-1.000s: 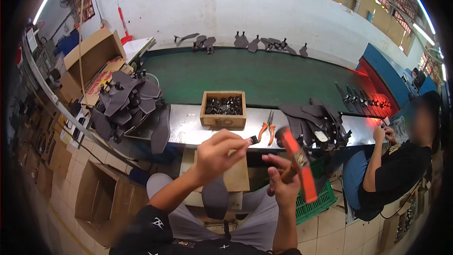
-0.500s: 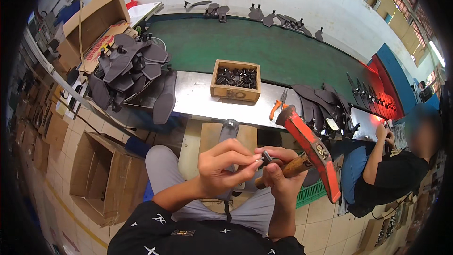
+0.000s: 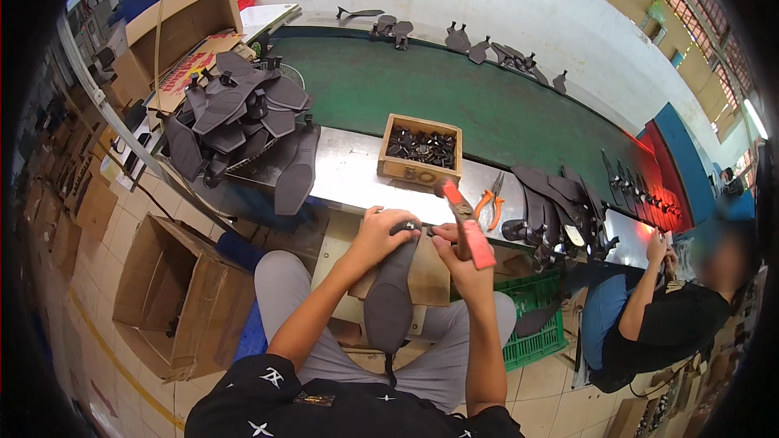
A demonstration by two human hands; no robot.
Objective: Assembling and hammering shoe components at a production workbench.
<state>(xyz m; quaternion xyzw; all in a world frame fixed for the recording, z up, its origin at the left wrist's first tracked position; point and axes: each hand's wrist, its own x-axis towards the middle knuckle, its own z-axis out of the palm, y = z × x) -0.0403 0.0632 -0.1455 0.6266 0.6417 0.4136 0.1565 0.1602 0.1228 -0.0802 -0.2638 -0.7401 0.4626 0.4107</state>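
Note:
A dark grey shoe sole (image 3: pixel 389 300) lies lengthwise over a pale board (image 3: pixel 434 272) between my knees. My left hand (image 3: pixel 380 237) is closed round its far, black-tipped end. Just to the right, my right hand (image 3: pixel 471 276) grips a hammer with a worn red head (image 3: pixel 469 231). The hammer's handle is mostly hidden by that hand. My right thumb and forefinger pinch close to the sole's far end, with a small dark piece at their tips, too small to make out.
Beyond my hands, a wooden box (image 3: pixel 388 169) of small black parts stands on the metal ledge beside orange-handled pliers (image 3: pixel 489 203). Soles are heaped at left (image 3: pixel 235 105) and right (image 3: pixel 552 195). A green crate (image 3: pixel 531 349) and a seated co-worker (image 3: pixel 665 316) are on the right; a cardboard box (image 3: pixel 211 316) is at left.
My hands have parted from holding a small piece together. The left has moved onto the sole's far end. My right hand has shifted away from me, bringing the hammer left and over the ledge's edge.

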